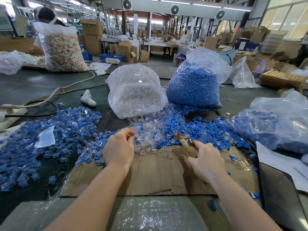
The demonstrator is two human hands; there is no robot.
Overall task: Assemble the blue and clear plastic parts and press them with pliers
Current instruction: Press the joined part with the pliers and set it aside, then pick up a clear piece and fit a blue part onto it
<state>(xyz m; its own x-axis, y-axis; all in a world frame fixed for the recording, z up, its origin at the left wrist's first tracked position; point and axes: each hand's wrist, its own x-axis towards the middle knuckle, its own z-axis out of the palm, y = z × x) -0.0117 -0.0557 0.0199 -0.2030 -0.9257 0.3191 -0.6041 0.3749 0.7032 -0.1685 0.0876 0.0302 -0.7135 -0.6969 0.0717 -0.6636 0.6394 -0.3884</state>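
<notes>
Pliers (186, 144) gripped by the handles in right hand (207, 161), over the cardboard sheet's (158, 174) far edge. Left hand (119, 149), fingers curled, pinches a clear part (131, 135) at the clear parts pile (148, 132); blue parts (205, 130) heaped just beyond.

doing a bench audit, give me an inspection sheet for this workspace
surface: dark table with a flattened cardboard sheet in front of the person
job's things: bag of clear parts, bag of blue parts, loose clear pile, assembled pile at left, pliers
clutter: white bottle, paper sheets at right
grippers: left hand pinches a small part; right hand holds the pliers by the grip
cables: white cable and black cable at left
surroundings: factory hall, cardboard boxes, another person behind a bag of mixed parts
</notes>
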